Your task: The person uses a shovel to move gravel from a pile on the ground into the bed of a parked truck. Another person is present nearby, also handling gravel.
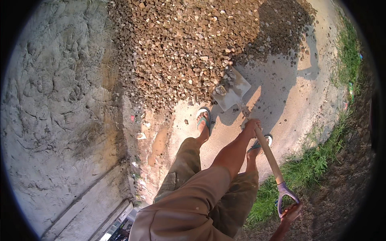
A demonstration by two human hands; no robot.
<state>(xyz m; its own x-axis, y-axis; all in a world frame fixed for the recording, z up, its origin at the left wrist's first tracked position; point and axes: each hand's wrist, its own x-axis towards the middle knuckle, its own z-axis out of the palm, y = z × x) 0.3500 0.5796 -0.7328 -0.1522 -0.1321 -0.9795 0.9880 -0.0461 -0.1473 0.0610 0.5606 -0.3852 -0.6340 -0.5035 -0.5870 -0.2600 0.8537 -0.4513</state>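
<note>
Stones (220,90) on shovel blade (228,100), hands (251,126) gripping handle (270,156)

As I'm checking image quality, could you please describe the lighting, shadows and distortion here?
In the head view, sunlight leaves a broad shadow over the right of the gravel pile and the ground beside it; same head view, the fisheye picture curves toward a black rim, and the shovel shows no obvious blur.

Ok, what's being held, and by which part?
A long wooden-shafted shovel: left hand around its lower shaft, right hand on its purple D-shaped handle.
</note>
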